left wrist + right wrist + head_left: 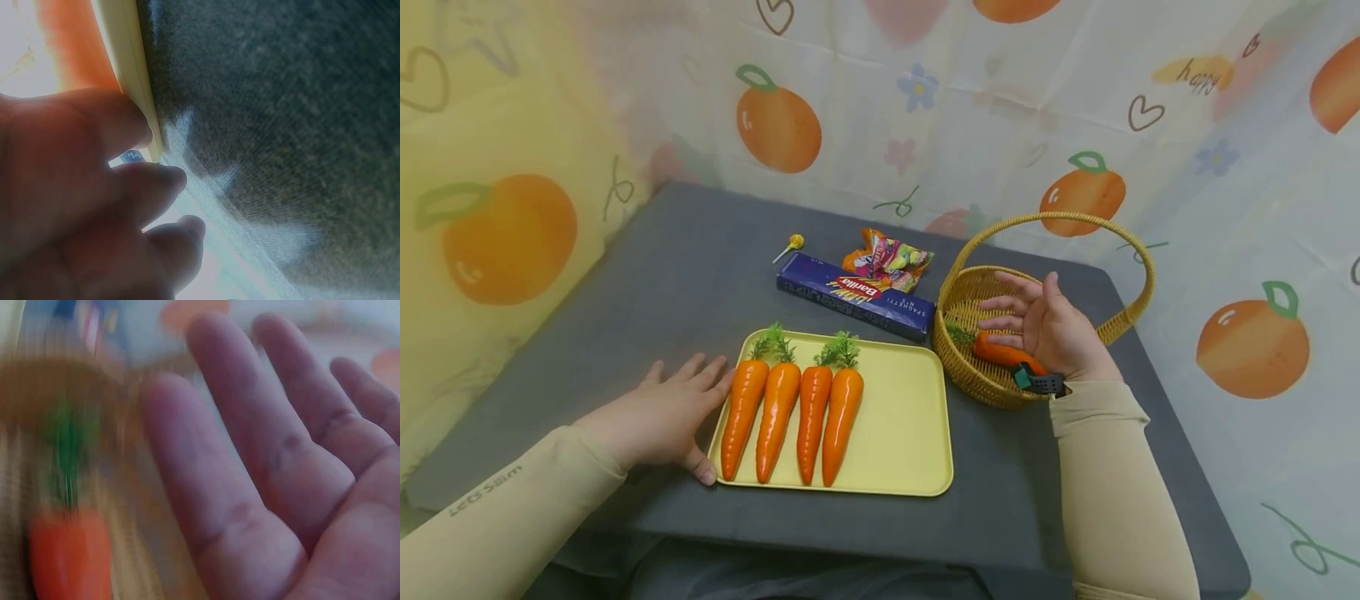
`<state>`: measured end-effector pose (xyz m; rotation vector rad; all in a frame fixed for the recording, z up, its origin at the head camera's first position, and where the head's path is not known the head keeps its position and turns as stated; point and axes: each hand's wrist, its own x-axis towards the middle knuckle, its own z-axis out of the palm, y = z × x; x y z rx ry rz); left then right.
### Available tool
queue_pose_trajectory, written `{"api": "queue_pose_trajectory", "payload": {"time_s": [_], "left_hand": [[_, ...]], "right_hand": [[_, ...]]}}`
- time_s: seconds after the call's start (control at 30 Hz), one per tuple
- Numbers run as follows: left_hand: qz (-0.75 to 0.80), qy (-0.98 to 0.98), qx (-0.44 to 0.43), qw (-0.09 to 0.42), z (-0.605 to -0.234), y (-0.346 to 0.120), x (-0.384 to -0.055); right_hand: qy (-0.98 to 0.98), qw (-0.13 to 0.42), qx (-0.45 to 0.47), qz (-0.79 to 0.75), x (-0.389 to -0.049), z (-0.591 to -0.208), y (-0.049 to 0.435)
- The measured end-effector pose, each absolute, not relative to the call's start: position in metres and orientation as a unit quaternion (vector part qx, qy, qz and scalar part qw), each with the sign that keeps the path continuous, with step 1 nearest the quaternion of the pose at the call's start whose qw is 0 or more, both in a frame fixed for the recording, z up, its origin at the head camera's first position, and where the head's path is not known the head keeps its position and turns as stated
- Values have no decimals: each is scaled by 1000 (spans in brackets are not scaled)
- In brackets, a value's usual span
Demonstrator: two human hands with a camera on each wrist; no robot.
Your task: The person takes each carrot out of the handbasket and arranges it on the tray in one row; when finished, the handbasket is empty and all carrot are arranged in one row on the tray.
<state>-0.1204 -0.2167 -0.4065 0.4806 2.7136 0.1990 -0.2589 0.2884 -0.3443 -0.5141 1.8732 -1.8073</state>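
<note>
Several orange carrots (775,412) with green tops lie side by side on the left half of a pale yellow tray (906,417). My left hand (658,421) rests at the tray's left edge, fingers spread and thumb near the front corner; the left wrist view has its fingertips (172,178) right at the rim. On the right, my right hand (1063,329) is held over a wicker basket (966,375), palm turned up and fingers extended, holding nothing. Another carrot (996,350) lies in the basket, partly covered by that hand; in the right wrist view this carrot (70,556) appears beside the fingers.
Behind the tray lies a blue spaghetti box (820,283), its right end close to the basket. A colourful candy bag (895,260) and a yellow lollipop (795,242) are farther back. The basket's tall handle (1060,216) arches above it. A fruit-print curtain (850,100) surrounds the grey table (662,283).
</note>
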Motion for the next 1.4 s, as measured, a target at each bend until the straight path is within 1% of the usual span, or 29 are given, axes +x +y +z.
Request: {"api": "queue_pose_trajectory", "payload": {"time_s": [0.1, 0.2, 0.27, 0.37, 0.47, 0.57, 0.87, 1.07, 1.27, 1.4], "left_hand": [[70, 964, 172, 188, -407, -216, -120], [70, 965, 171, 186, -407, -215, -120], [69, 966, 168, 184, -407, -215, -120], [71, 967, 160, 184, -408, -216, -119], [74, 968, 155, 184, -409, -216, -120], [75, 968, 154, 185, -410, -216, -120], [76, 968, 150, 186, -408, -217, -121], [79, 968, 149, 186, -407, -217, -120], [79, 968, 153, 181, -407, -217, -118], [78, 968, 152, 182, -407, -216, -118]], "right_hand": [[742, 237, -142, -611, -275, -349, 305], [807, 244, -89, -530, -284, -352, 312], [846, 254, -60, -465, -289, -355, 313], [887, 286, -39, -360, -294, -357, 315], [898, 322, -57, -294, -299, -362, 316], [902, 340, -79, -255, -299, -365, 315], [916, 342, -131, -164, -297, -368, 292], [922, 323, -175, -123, -294, -371, 277], [917, 316, -206, -128, -293, -374, 268], [909, 321, -207, -169, -292, -373, 265]]}}
